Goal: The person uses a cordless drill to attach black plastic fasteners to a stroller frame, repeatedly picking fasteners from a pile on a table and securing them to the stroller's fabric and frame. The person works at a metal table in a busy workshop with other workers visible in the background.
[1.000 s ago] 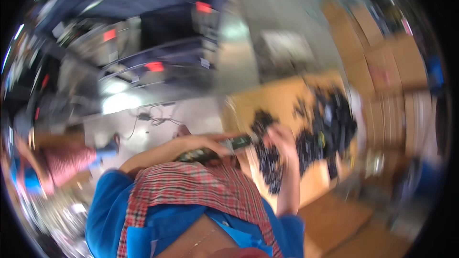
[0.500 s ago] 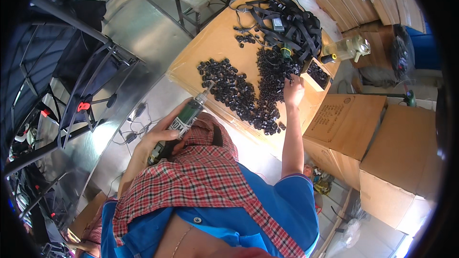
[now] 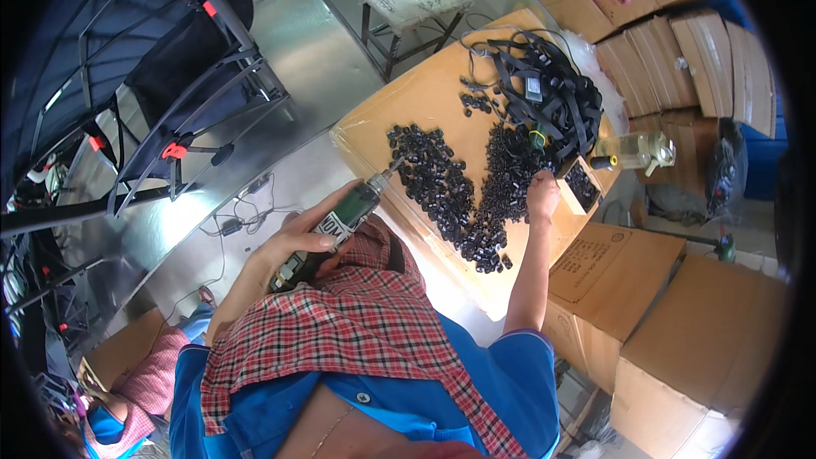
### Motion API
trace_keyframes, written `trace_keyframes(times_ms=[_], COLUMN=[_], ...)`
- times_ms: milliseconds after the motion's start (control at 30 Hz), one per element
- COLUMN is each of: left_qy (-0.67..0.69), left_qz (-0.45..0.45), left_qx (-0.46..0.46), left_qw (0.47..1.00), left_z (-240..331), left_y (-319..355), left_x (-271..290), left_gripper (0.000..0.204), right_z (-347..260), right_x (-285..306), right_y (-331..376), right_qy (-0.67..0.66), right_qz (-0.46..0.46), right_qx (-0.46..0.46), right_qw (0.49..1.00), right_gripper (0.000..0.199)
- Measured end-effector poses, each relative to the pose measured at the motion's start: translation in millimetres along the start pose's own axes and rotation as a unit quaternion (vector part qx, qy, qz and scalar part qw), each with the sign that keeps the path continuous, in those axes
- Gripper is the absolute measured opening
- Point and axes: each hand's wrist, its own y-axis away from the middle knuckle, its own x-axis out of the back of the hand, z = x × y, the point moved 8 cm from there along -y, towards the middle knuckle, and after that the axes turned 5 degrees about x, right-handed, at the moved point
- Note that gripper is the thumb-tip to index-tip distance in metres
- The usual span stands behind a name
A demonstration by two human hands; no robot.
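Note:
My left hand (image 3: pixel 302 238) is wrapped round a green electric screwdriver (image 3: pixel 348 211), whose bit points up and right towards the table's near left edge. Over the table, my right hand (image 3: pixel 542 195) has its fingers closed; whatever they hold is hidden. It is at the right side of a heap of small black parts (image 3: pixel 501 166), just left of a small wooden box (image 3: pixel 600 202) with more black parts inside. A second heap of larger black pieces (image 3: pixel 433 178) lies to the left.
Black straps (image 3: pixel 552 93) are tangled at the table's (image 3: pixel 399 93) far end. A clear bottle (image 3: pixel 637 150) lies by its right edge. Cartons (image 3: pixel 620 276) stand at the right, a stool (image 3: pixel 416 0) beyond. Black-framed gear (image 3: pixel 170 110) fills the left. Another person (image 3: pixel 149 374) is at lower left.
The whole view has shifted, so the table appears lower and further right. My right hand's fingers have drawn together beside the box. The left hand keeps its hold on the electric screwdriver.

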Motion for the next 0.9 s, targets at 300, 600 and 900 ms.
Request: trace_keyframes(times_ms=[300,600,900], left_qy=[0.179,0.207,0.249], left_qz=[-0.06,0.0,0.083], left_qx=[-0.03,-0.197,-0.294], left_qw=[0.982,0.958,0.919], left_z=[35,85,76], left_y=[32,123,234], left_x=[-7,22,90], left_gripper=[0.11,0.117,0.111], right_z=[-238,-474,-635], right_x=[64,116,145], right_y=[-5,36,121], right_qy=[-0.564,-0.641,-0.582], right_qz=[-0.127,-0.157,-0.1], right_qx=[0.118,0.36,0.504], right_qw=[0.807,0.66,0.63], right_gripper=[0.018,0.015,0.022])
